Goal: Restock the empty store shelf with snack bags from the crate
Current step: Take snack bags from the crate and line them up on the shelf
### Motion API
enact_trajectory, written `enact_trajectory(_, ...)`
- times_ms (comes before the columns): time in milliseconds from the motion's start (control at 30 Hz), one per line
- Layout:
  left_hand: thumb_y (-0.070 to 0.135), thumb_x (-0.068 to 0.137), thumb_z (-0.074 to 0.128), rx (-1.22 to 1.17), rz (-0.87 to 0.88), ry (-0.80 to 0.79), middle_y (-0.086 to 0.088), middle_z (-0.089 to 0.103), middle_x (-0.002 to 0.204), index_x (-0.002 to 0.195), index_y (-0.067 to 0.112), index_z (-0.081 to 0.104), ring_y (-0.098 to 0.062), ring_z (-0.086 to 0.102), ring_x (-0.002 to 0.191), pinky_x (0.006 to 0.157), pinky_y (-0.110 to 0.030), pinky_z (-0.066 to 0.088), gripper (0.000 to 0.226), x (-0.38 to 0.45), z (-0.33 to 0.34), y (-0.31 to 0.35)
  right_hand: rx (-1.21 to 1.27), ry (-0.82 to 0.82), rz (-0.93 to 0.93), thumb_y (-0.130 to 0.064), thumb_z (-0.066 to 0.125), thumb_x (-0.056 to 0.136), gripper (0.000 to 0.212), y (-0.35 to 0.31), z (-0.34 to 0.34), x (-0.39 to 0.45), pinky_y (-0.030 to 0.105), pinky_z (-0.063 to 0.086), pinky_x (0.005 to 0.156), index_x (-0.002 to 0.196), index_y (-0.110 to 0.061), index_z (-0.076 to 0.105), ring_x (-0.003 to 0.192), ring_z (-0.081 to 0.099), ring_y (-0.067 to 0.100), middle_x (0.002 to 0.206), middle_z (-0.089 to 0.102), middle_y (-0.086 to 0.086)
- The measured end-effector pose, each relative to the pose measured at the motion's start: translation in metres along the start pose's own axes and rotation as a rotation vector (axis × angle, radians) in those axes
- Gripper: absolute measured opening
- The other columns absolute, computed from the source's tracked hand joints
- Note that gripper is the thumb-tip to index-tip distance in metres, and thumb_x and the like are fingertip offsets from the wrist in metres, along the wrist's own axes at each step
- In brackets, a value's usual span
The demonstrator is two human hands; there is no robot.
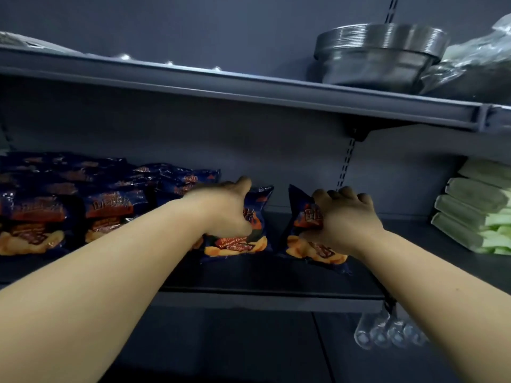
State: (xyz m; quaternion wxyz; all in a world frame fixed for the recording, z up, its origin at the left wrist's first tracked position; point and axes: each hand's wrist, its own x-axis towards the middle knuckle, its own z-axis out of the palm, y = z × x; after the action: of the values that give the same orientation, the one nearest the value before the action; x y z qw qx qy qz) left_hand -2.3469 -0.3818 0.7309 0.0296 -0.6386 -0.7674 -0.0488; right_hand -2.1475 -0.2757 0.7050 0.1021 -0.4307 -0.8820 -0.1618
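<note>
Both my arms reach onto the dark middle shelf (249,275). My left hand (224,211) grips a dark blue barbecue snack bag (237,244) that stands upright near the shelf's middle. My right hand (343,219) holds a second blue snack bag (301,244) just to its right, fingers curled over its top; this bag leans a little. Several more of the same blue bags (69,205) lie stacked and standing along the left part of the shelf. The crate is out of view.
Pale green packs (478,211) are stacked at the shelf's right end. The upper shelf (249,89) carries a stack of metal bowls (378,56) and a plastic-wrapped bundle (475,59). Clear glasses (387,333) hang below the shelf edge at right.
</note>
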Motion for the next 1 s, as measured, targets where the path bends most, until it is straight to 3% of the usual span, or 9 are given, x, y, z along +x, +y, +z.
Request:
enact_trajectory(100,0.044,0.080,0.064,-0.040,-0.019,0.023,0.003,0.053,0.087,0.120,0.023,0.033,-0.015,0.053,0.074,0.056,-0.029,0.040,0.055,0.026,-0.005,0.007,-0.010,-0.006,0.048,-0.071,0.052,0.080,0.074,0.019,0.009,0.016,0.041,0.030,0.095,0.134,-0.025,0.032,0.121,0.037,0.026,0.128,0.051,-0.001)
enact_trajectory(333,0.034,0.081,0.071,-0.056,-0.095,0.059,0.001,0.053,0.087,0.107,0.021,0.037,-0.014,0.052,0.075,0.054,-0.028,0.036,0.044,0.102,0.006,0.016,0.027,0.061,-0.003,-0.075,0.048,0.078,0.077,0.060,0.037,0.046,0.040,0.031,0.097,0.133,-0.024,0.034,0.122,0.038,0.024,0.133,0.049,-0.002)
enact_trajectory(500,0.035,0.087,0.065,-0.040,-0.196,0.002,0.003,0.050,0.087,0.105,0.024,0.035,-0.018,0.049,0.081,0.078,-0.036,0.035,0.037,0.151,0.021,0.007,0.082,0.100,-0.066,-0.087,0.014,0.056,0.102,0.070,0.049,0.051,0.041,0.033,0.097,0.130,-0.023,0.042,0.119,0.044,0.025,0.127,0.055,-0.002)
enact_trajectory(600,0.042,0.085,0.064,0.036,-0.228,-0.029,0.004,0.052,0.102,0.103,0.028,0.036,-0.019,0.045,0.090,0.091,-0.042,0.031,0.035,0.175,0.038,-0.003,0.095,0.064,-0.101,-0.083,0.034,0.070,0.085,0.072,0.057,0.058,0.039,0.029,0.102,0.133,-0.026,0.036,0.124,0.038,0.022,0.133,0.049,-0.005)
enact_trajectory(667,0.043,0.084,0.064,0.051,-0.246,-0.060,0.000,0.056,0.117,0.109,0.029,0.040,-0.022,0.049,0.098,0.092,-0.043,0.031,0.037,0.186,0.048,-0.009,0.091,0.041,-0.120,-0.080,0.040,0.073,0.081,0.073,0.060,0.063,0.039,0.028,0.103,0.134,-0.027,0.035,0.125,0.037,0.022,0.134,0.048,-0.005)
enact_trajectory(767,0.048,0.083,0.067,0.072,-0.272,-0.105,-0.006,0.042,0.145,0.138,0.027,0.037,-0.030,0.042,0.127,0.102,-0.045,0.032,0.066,0.197,0.057,-0.016,0.091,0.064,-0.128,-0.081,0.033,0.068,0.081,0.071,0.068,0.071,0.044,0.037,0.094,0.123,-0.024,0.048,0.112,0.049,0.025,0.117,0.059,-0.003)
enact_trajectory(833,0.052,0.083,0.066,0.122,-0.270,-0.109,-0.006,0.034,0.150,0.145,0.026,0.033,-0.032,0.034,0.134,0.106,-0.047,0.029,0.075,0.204,0.062,-0.018,0.115,0.086,-0.138,-0.080,0.035,0.065,0.079,0.071,0.075,0.079,0.046,0.043,0.085,0.112,-0.021,0.057,0.099,0.056,0.027,0.103,0.065,-0.001)
enact_trajectory(933,0.045,0.086,0.063,0.159,-0.242,-0.078,-0.003,0.034,0.150,0.146,0.030,0.031,-0.029,0.031,0.135,0.108,-0.049,0.025,0.070,0.217,0.068,-0.022,0.115,0.163,-0.116,-0.078,0.038,0.064,0.076,0.070,0.081,0.091,0.046,0.049,0.074,0.101,-0.016,0.063,0.083,0.062,0.029,0.088,0.067,0.002)
enact_trajectory(1000,0.036,0.088,0.060,0.165,-0.226,-0.058,-0.002,0.035,0.149,0.145,0.032,0.031,-0.028,0.031,0.134,0.108,-0.051,0.024,0.065,0.223,0.072,-0.024,0.103,0.152,-0.142,-0.078,0.040,0.068,0.075,0.067,0.081,0.096,0.046,0.046,0.082,0.110,-0.018,0.060,0.094,0.060,0.028,0.100,0.067,0.002)
